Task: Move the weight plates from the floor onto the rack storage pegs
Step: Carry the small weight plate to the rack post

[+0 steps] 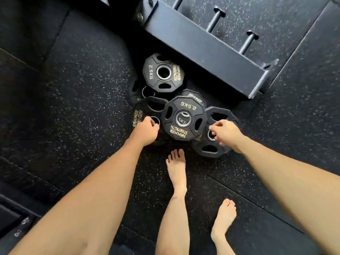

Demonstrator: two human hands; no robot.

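Black rubber floor [73, 107], speckled white, laid in big square tiles with visible seams. Far right: a dark steel rack beam [206, 50], box-section and matte, running diagonally from far left to near right, with three round storage pegs [215, 21] jutting away from it, each capped by a flat disc — all bare.

Near the beam's foot, a loose overlapping pile of black rubber-coated weight plates, many-sided, with oval grip slots and steel-ringed centre holes, all lying flat with bores facing up. Farthest: a 2.5KG plate [163, 72], gold lettering, resting on a mostly hidden one. In the middle, a second 2.5KG plate [184, 117] stacked on top of the rest, a "5KG" mark showing through its bore.

Left plate [142, 109] half under the middle one; left hand [146, 130] over its near edge, fingers curled, tips at the centre hole — grip itself not discernible. Right plate [214, 133] tucked beside the middle one; right hand [225, 132] above it, fingers loosely apart, tips at the steel ring [210, 136], not clearly clamped.

Two bare feet [176, 166] just near of the pile.
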